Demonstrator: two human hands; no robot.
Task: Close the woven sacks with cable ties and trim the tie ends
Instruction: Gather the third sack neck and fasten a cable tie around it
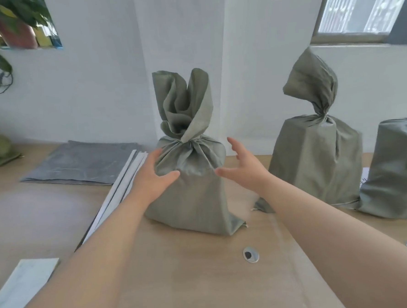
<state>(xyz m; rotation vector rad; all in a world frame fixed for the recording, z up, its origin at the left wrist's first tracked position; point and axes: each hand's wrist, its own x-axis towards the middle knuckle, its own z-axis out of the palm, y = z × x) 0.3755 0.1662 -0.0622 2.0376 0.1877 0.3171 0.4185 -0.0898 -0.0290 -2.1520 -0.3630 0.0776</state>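
Sack [195,199] upright on the table [205,284], neck bunched | left hand [155,174] spread against its shoulder, right hand [242,167] spread wide just beside | we'd best cup both sides evenly so it doesn't tip.

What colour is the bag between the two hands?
The sack is a plain grey-green, seen best in the head view.

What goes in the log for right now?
left hand: open, at middle sack | right hand: open, beside it | neck: gathered
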